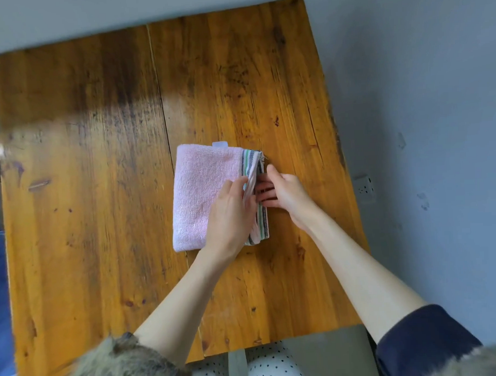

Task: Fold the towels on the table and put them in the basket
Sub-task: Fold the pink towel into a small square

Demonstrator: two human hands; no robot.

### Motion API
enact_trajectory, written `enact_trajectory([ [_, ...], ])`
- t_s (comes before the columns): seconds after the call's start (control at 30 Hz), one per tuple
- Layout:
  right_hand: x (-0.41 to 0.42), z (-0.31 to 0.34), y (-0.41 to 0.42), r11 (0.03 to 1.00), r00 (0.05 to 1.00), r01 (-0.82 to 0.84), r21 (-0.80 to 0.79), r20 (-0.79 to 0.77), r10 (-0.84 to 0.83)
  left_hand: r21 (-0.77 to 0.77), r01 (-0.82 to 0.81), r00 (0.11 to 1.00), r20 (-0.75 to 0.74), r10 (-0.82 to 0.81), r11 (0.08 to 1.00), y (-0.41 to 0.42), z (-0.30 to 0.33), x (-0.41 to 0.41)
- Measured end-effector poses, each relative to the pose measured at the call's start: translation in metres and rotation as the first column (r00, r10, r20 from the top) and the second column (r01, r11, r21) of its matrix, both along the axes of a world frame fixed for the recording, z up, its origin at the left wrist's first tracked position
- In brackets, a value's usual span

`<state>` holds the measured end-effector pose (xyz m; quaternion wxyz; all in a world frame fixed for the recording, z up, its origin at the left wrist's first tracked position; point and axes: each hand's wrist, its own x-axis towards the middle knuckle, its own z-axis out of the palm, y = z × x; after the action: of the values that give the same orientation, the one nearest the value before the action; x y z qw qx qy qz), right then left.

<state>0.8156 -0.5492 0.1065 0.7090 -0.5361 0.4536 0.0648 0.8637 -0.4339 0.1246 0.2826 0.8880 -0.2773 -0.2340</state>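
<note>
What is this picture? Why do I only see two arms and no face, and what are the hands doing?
The camera sits on a person's head and looks down, so you see only their arms. Below is a wooden table. On it lies a pink towel with a striped edge, already folded small. The left hand rests on top of the towel, its fingers at the striped edge. The right hand has its fingers tucked in at that same edge, as if gripping the layers. No basket shows in this picture.

Worn wooden table (85, 165), grey floor (435, 97), wall socket (364, 187).
</note>
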Motion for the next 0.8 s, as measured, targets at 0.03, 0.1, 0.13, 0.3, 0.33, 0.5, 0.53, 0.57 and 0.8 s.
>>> enact_trajectory([
  [0.03, 0.006, 0.002, -0.005, 1.0, 1.0, -0.011, 0.02, 0.029, 0.011, 0.014, 0.009, 1.0, 0.013, -0.009, 1.0, 0.0, 0.002, -0.002],
  [0.1, 0.015, 0.004, -0.013, 0.999, 0.997, -0.03, 0.023, 0.073, 0.028, 0.039, 0.031, 0.999, 0.038, -0.032, 0.999, -0.002, 0.005, -0.005],
  [0.13, 0.018, 0.005, -0.016, 0.999, 0.996, -0.034, 0.006, 0.084, 0.033, 0.045, 0.035, 0.998, 0.047, -0.037, 0.998, -0.004, 0.006, -0.006],
  [0.3, 0.025, 0.004, -0.025, 0.993, 0.992, -0.069, -0.093, 0.098, 0.079, 0.094, -0.002, 0.998, 0.06, -0.003, 0.996, -0.014, 0.005, -0.005],
  [0.33, 0.026, 0.004, -0.025, 0.992, 0.993, -0.07, -0.101, 0.09, 0.08, 0.096, -0.006, 0.998, 0.06, 0.001, 0.995, -0.016, 0.005, -0.005],
  [0.5, 0.03, 0.004, -0.025, 0.992, 0.994, -0.06, -0.111, 0.089, 0.07, 0.07, -0.027, 0.999, 0.031, 0.025, 0.997, -0.023, -0.002, -0.006],
  [0.53, 0.03, 0.004, -0.024, 0.989, 0.993, -0.072, -0.126, 0.083, 0.083, 0.076, -0.005, 1.0, 0.026, 0.003, 0.997, -0.023, -0.004, -0.007],
  [0.57, 0.03, 0.003, -0.024, 0.984, 0.993, -0.088, -0.152, 0.07, 0.099, 0.082, 0.033, 0.999, 0.017, -0.034, 0.996, -0.022, -0.006, -0.007],
  [0.8, 0.034, -0.006, -0.024, 0.945, 0.991, -0.134, -0.298, -0.023, 0.133, -0.117, 0.165, 0.936, 0.333, -0.118, 0.979, 0.031, -0.011, 0.002],
])
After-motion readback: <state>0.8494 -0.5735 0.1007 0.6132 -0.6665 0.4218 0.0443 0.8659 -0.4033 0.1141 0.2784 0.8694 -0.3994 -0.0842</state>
